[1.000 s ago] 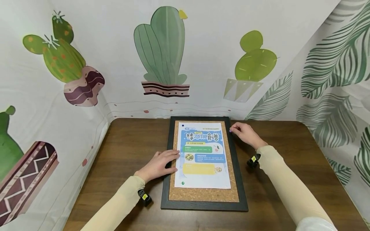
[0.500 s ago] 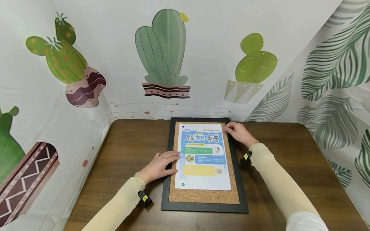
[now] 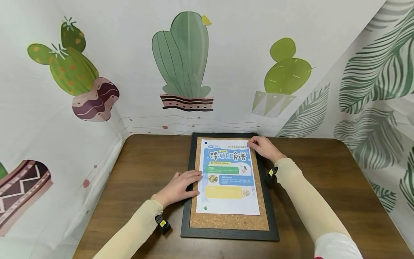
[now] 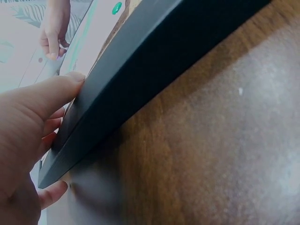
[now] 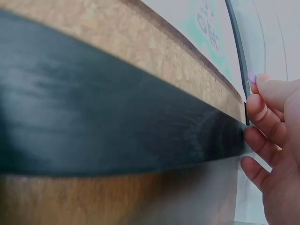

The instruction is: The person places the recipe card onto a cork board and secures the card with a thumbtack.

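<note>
A printed poster (image 3: 226, 203) lies on a cork board (image 3: 233, 221) with a black frame (image 3: 229, 233). A dark blue pin (image 3: 206, 143) sits at the poster's top left corner and a green pin (image 3: 205, 208) at its bottom left. My left hand (image 3: 178, 187) rests over the left side of the frame, its fingertips on the poster's left edge. Between thumb and forefinger my right hand (image 3: 265, 146) pinches a purple push pin (image 5: 252, 78) at the poster's top right corner. The pin's thin needle shows in the right wrist view; whether it touches the paper I cannot tell.
The board lies on a brown wooden table (image 3: 152, 154), near its far edge. Behind the table hangs a white cloth (image 3: 233, 54) printed with cacti and leaves. A black wrist camera (image 3: 162, 223) is strapped to the left wrist, another (image 3: 271, 176) to the right.
My right hand has moved left from beside the frame to the poster's top right corner, carrying the purple push pin. The left hand stays in place.
</note>
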{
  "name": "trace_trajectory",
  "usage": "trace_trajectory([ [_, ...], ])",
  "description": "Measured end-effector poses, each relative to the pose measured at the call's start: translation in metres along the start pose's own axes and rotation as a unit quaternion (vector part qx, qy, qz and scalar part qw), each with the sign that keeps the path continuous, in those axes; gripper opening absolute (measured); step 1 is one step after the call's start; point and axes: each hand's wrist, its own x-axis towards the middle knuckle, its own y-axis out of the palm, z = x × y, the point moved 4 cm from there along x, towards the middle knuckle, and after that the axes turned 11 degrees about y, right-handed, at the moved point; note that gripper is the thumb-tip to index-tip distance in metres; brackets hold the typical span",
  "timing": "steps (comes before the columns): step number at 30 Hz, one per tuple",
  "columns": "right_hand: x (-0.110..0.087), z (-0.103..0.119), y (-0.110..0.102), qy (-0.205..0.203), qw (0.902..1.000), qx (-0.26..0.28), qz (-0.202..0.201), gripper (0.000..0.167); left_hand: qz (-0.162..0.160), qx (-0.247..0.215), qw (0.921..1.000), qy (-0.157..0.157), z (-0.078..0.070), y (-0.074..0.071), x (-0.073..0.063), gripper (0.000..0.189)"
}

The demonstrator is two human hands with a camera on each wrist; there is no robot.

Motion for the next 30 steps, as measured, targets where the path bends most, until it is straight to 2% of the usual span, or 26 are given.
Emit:
trace_trajectory([
  [5, 0.006, 0.003, 0.004, -0.011, 0.9999, 0.005, 0.003, 0.018, -0.001, 0.001, 1.0, 0.003, -0.001, 0.001, -0.001, 0.061],
  [9, 0.011, 0.004, 0.008, -0.001, 0.9999, 0.013, 0.01, 0.018, -0.004, 0.003, 1.0, 0.005, -0.001, 0.002, -0.001, 0.06],
  [17, 0.019, 0.003, 0.013, 0.025, 0.9994, -0.019, 0.011, 0.022, -0.004, 0.001, 0.9999, 0.01, -0.002, 0.003, -0.001, 0.062],
  [30, 0.023, 0.008, 0.012, 0.025, 0.9991, -0.034, -0.002, 0.02, -0.005, 0.002, 0.9999, 0.009, 0.003, 0.003, 0.0, 0.062],
])
